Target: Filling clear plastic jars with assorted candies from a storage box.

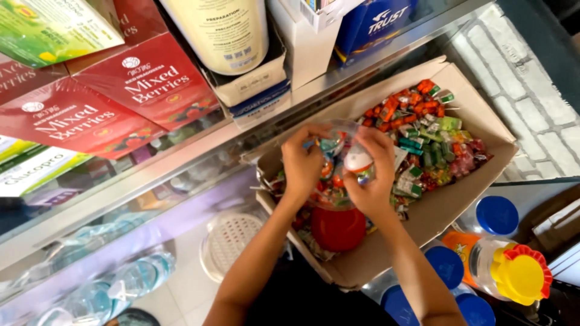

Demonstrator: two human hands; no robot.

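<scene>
A shallow cardboard box point(477, 130) lies on a glass counter, filled with several wrapped sweets point(423, 130) in orange, green and pink. Over its near half a clear plastic jar point(334, 145) with a red base point(338, 228) is held, with candy inside. My left hand point(302, 166) grips the jar's left side. Pressed against the jar's right side, my right hand point(370, 175) also pinches a small round white-and-orange candy point(357, 159) at the rim.
Red cartons point(145, 81), a green box point(48, 27) and a white tub point(223, 30) stand on the shelf at upper left. Jars with blue lids point(496, 215) and one with a yellow-red lid point(521, 274) sit at lower right. Bottles point(139, 278) lie under the glass.
</scene>
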